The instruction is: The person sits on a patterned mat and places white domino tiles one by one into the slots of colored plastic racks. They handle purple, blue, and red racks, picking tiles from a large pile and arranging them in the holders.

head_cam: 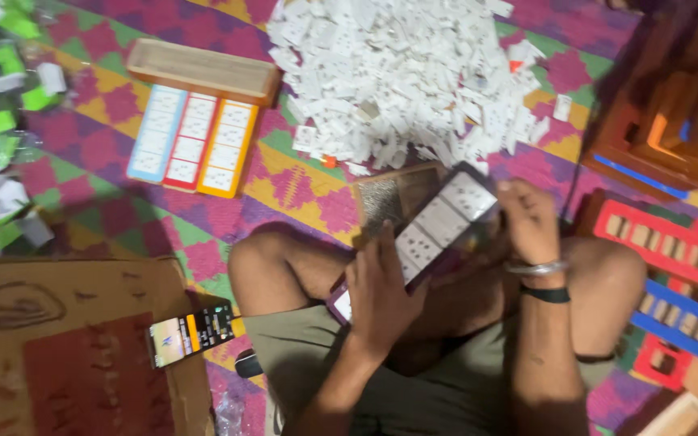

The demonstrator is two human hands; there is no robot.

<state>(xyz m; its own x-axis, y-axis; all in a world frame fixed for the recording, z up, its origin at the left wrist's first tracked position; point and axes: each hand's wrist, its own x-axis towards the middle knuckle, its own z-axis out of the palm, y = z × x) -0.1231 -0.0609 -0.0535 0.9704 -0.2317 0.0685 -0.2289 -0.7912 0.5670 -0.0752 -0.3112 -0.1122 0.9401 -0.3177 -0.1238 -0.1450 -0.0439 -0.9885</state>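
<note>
I take the patterned mat (300, 190) as my landmark; it covers the floor under everything. At its far edge, straight ahead of the crossed legs, lies the heap of small white socket parts (401, 77). Left of the heap sits a shallow wooden tray (203, 71), and just nearer than it three finished strips, blue, red and orange (191, 141), side by side. On the mat's right edge stand red and blue frames (672, 266); at its near left corner a cardboard sheet (74, 347) with a phone (191, 333) on its edge.

Over the lap, near the mat's middle, I see the dark strip (434, 230) with white socket faces. Its long axis runs diagonally, near-left to far-right. The left hand (381, 291) is wrapped closed around its near end; the right hand (531, 218) presses with curled fingers at the far end, which lies closest to the heap. The right hand is the nearer one to the loose parts.
</note>
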